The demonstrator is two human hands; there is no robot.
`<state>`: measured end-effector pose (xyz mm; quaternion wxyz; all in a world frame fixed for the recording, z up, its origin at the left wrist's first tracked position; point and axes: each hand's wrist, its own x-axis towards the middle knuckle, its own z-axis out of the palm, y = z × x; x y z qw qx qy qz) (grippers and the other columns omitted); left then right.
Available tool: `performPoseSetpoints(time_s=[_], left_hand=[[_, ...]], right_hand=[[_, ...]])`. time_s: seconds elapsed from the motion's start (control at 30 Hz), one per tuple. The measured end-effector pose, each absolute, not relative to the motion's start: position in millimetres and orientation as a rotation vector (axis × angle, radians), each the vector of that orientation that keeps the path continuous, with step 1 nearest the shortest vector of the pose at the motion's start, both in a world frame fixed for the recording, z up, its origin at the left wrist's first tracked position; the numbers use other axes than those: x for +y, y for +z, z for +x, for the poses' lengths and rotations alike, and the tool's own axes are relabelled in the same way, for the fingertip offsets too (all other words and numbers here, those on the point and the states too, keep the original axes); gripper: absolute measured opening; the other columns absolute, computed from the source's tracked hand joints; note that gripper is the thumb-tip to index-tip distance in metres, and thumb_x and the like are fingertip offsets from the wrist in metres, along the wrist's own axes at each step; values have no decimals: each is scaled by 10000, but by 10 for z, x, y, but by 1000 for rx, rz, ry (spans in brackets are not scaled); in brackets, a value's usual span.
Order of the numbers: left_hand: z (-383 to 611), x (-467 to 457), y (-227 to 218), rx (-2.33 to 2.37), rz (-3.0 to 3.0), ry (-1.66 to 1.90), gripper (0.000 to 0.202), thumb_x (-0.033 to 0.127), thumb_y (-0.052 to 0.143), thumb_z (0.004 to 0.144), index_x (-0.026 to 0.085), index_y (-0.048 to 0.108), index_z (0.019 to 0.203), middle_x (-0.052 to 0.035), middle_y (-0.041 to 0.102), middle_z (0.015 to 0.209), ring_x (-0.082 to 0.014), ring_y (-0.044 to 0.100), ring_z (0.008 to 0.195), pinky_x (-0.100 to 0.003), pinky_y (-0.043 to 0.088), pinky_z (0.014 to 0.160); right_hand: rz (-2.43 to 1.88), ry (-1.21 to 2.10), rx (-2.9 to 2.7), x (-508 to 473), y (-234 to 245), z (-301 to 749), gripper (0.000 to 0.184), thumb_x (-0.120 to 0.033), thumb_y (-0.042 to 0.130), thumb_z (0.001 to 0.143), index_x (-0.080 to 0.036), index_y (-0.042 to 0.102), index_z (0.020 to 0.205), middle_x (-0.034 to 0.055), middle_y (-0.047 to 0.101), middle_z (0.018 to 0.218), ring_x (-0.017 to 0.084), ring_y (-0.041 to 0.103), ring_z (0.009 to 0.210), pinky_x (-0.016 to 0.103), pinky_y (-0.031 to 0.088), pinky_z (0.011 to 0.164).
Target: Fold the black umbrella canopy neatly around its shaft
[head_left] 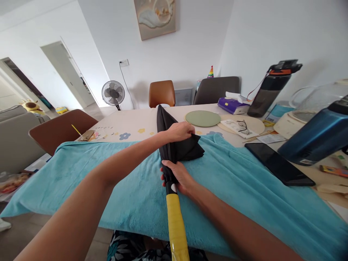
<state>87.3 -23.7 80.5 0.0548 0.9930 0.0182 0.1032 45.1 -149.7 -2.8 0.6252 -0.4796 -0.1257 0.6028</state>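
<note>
A folded black umbrella (165,125) with a yellow-wrapped handle (175,219) points away from me over a turquoise cloth (130,188). Its tip lies toward the far side of the table, and the handle reaches down to my lap. My left hand (181,131) crosses over the umbrella and pinches a fold of its black canopy fabric, which flares out to the right. Lower down, my right hand (178,175) wraps around the gathered canopy just above the handle's black collar.
On the right lie a black phone (278,163), a blue bottle (315,134), a dark bottle (268,92), glasses (244,127) and a purple tissue pack (233,106). A green round mat (203,118) is beyond the umbrella. Chairs (162,93) and a fan (113,93) stand behind the table.
</note>
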Motion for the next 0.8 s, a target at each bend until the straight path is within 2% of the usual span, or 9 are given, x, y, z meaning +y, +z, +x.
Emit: performPoseSetpoints(time_s=[0.17,0.23,0.33,0.43,0.6,0.7,0.8], left_hand=[[666,-208,950,99,2854,419,249,125,397,686,175,527,893,-5,569,745,-128,502,668,-241,385,618],[572,-155,998,126,2818,478,272,113,377,685,171,515,912,-3,563,739,-126,496,661,-241,385,623],[426,-45,1078,203,2742,717,250,106,368,676,167,539,847,-4,576,780,-123,509,712,-236,389,664],[259,51,1141,380,2590,888,189,127,376,675,160,552,738,10,555,672,-108,513,641,-213,393,603],[-62,179,1099,586,2303,873,172,149,373,672,165,540,710,50,444,455,-77,432,383,-188,338,401],[-227,254,1032,618,2204,853,156,140,383,655,161,535,681,45,462,445,-76,444,367,-185,351,385],[-345,298,984,638,2133,828,142,132,402,638,157,540,653,36,483,461,-75,452,378,-188,367,384]], right_hand=[[-1058,1384,-251,-1486,-57,469,240,-284,612,696,-168,440,816,-4,545,648,151,566,474,286,465,343],[-1062,1391,-217,-1482,-62,477,246,-276,617,690,-170,440,824,-2,549,653,165,582,505,288,469,348],[-1062,1411,-192,-1485,-50,489,221,-259,614,690,-162,456,811,4,552,657,152,572,504,282,469,356],[-1041,1434,-180,-1500,-9,496,200,-265,616,694,-151,479,786,7,557,667,121,544,485,271,473,373],[-1028,1493,-171,-1517,70,498,330,-459,609,690,-147,517,750,7,555,658,116,523,467,276,465,368],[-1016,1519,-146,-1514,82,511,454,-596,549,675,-144,529,717,9,543,630,118,515,458,272,452,357],[-1021,1520,-124,-1505,73,532,432,-579,552,684,-148,529,711,2,540,616,112,505,444,260,435,344]])
